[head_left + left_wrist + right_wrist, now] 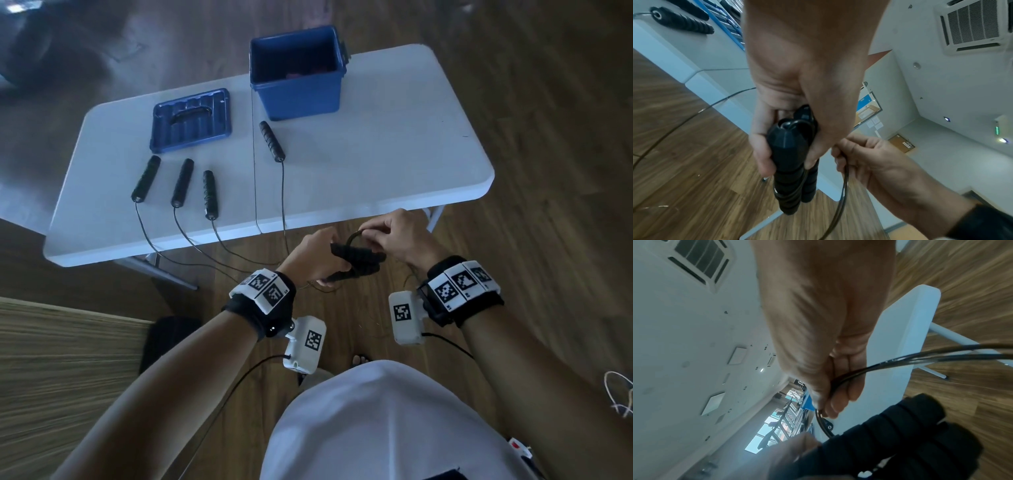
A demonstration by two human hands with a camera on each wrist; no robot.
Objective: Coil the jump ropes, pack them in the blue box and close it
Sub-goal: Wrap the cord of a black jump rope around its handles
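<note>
In front of the white table, my left hand [317, 257] grips two black ribbed jump-rope handles [359, 258] held side by side; the handles [791, 170] point away from the wrist. My right hand [394, 236] pinches a loop of the thin black cord [354, 236] just above them, and several strands of the cord [900, 360] pass through its fingers. The open blue box [296, 73] stands at the table's far edge with something reddish inside. Its blue lid [191, 120] lies flat to the left. Several more black handles [181, 186] lie on the table, cords trailing over the near edge.
The white folding table [376, 154] stands on a wooden floor. A lone handle [272, 140] lies just in front of the box. Cords [191, 243] hang off the table's near edge toward the floor. A striped wooden surface [68, 359] is at lower left.
</note>
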